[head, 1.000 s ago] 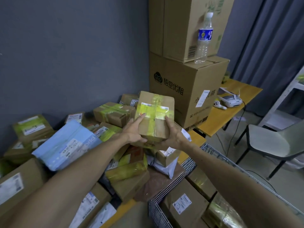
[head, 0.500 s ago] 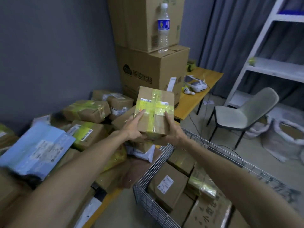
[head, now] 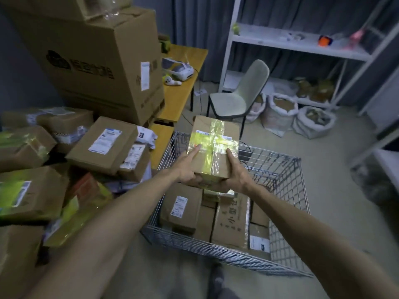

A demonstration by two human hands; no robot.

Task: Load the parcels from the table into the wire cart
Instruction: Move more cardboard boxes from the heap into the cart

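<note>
I hold a brown cardboard parcel point(head: 214, 145) crossed with yellow tape between both hands, above the wire cart point(head: 287, 203). My left hand point(head: 186, 167) grips its left side and my right hand point(head: 234, 170) grips its right side and underside. Inside the cart lie several brown parcels, among them a labelled box point(head: 181, 208) and a long box with printed characters point(head: 232, 221). A pile of taped parcels point(head: 103, 143) covers the table to the left.
Large stacked cartons point(head: 97, 59) stand on the yellow table point(head: 181, 93) beside a white device point(head: 179, 70). A grey chair point(head: 239, 93), white shelving point(head: 291, 44) and white sacks point(head: 311, 119) stand behind the cart. Bare floor lies right of it.
Both hands carried the taped parcel rightwards from over the table pile to above the cart. My view swung right, bringing the whole cart, chair and shelving into sight.
</note>
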